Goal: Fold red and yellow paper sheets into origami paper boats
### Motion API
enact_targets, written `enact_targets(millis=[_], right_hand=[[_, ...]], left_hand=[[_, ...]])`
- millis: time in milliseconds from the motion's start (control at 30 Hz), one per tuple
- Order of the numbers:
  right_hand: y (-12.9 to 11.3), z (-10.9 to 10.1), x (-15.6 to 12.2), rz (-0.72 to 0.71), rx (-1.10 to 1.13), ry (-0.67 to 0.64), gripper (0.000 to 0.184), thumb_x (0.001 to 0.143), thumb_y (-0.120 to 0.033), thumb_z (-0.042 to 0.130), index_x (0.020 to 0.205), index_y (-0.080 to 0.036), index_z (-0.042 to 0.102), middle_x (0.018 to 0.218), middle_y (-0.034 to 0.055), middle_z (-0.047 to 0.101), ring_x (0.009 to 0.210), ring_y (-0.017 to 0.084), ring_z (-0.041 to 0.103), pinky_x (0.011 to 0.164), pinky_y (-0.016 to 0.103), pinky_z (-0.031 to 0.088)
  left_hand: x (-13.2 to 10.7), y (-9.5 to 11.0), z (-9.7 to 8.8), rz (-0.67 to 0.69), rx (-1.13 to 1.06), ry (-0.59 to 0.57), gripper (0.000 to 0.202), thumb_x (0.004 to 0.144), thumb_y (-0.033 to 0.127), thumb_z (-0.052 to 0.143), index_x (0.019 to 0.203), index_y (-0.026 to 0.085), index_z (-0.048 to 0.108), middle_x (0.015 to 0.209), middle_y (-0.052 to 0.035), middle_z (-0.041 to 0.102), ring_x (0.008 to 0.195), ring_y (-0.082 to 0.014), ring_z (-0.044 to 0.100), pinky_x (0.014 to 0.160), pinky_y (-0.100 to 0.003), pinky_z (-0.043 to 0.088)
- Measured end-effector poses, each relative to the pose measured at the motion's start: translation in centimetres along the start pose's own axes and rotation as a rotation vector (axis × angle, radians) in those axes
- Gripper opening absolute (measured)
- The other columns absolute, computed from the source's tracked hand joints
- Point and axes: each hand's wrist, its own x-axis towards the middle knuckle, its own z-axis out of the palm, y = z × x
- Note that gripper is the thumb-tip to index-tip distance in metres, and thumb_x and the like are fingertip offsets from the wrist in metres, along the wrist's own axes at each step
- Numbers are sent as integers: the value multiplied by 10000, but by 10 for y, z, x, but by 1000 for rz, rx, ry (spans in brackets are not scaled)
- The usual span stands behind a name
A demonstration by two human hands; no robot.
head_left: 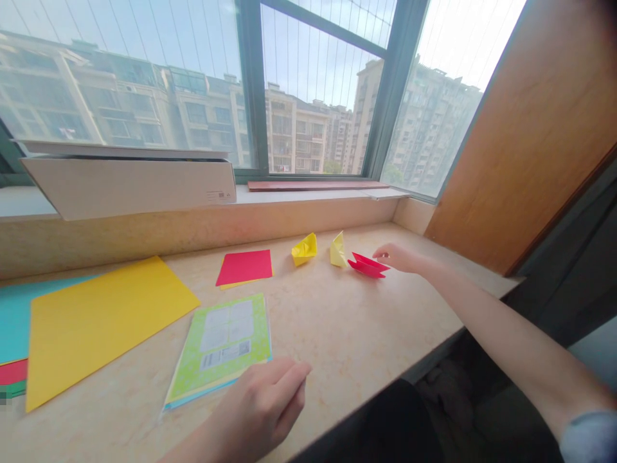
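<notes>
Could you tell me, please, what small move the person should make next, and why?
Probably the right hand should pick up the red folded paper, because its fingertips are almost at it. The left hand is further away, near the green paper pack.

The left forearm (187, 454) runs off the bottom edge.

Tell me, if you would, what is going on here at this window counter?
A person is working at a stone window counter, both hands empty. The right hand is right beside a red folded paper boat, next to a yellow paper boat and another yellow paper fold. The left hand is near a green printed paper pack. A red square sheet and a large yellow sheet lie flat nearby.
</notes>
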Motion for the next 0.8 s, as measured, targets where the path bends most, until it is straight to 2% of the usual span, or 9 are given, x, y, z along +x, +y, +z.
enact_targets(millis=[133, 300, 433, 567, 633, 700, 800], right_hand=[[-9, 9, -11, 2, -35, 11, 287, 1014, -347, 618, 1263, -204, 639, 1316, 95, 635, 1084, 239, 663, 919, 441, 576], [-22, 14, -1, 14, -46, -10, 288, 1013, -352, 618, 1259, -205, 642, 1317, 90, 635, 1085, 245, 662, 917, 438, 577], [-24, 10, 5, -6, -59, -21, 283, 1014, -351, 617, 1256, -207, 644, 1317, 90, 635, 1085, 244, 662, 918, 436, 577], [-20, 1, -1, -95, -70, 10, 309, 1012, -352, 623, 1280, -198, 624, 1319, 98, 631, 1082, 239, 664, 912, 446, 580], [-23, -2, -8, -181, -64, 30, 256, 1002, -344, 633, 1205, -192, 671, 1260, 90, 664, 1074, 245, 664, 926, 443, 561], [-34, 0, -15, -283, -45, 46, 136, 955, -275, 666, 928, -196, 773, 1055, 73, 739, 1057, 281, 662, 958, 409, 488], [-64, 11, -18, -416, -2, 44, 194, 920, -245, 670, 758, -237, 777, 911, 34, 752, 958, 247, 676, 914, 356, 448]], left_hand=[[1, -3, -2, -8, 20, -6, 209, 984, 95, 436, 1061, 195, 602, 748, -14, 674, 617, -139, 649, 571, -232, 515], [2, -13, 1, -51, 77, 30, 205, 991, 108, 441, 1084, 196, 602, 814, -28, 726, 670, -147, 696, 632, -239, 555], [4, -23, 1, -73, 137, 76, 205, 980, 105, 473, 1098, 199, 612, 826, -24, 741, 689, -146, 718, 659, -234, 567], [9, -28, -7, -32, 207, 22, 221, 970, 85, 469, 1104, 182, 616, 845, -39, 739, 719, -152, 725, 662, -229, 574], [11, -28, -14, -1, 247, -20, 221, 961, 81, 469, 1088, 177, 622, 800, -32, 713, 676, -148, 701, 625, -224, 563], [13, -27, -21, 25, 293, -49, 215, 952, 78, 471, 1052, 183, 630, 750, -18, 676, 637, -142, 673, 600, -219, 549], [13, -23, -32, 28, 358, -81, 201, 952, 84, 472, 1017, 190, 630, 725, -9, 641, 632, -140, 655, 604, -217, 541]])
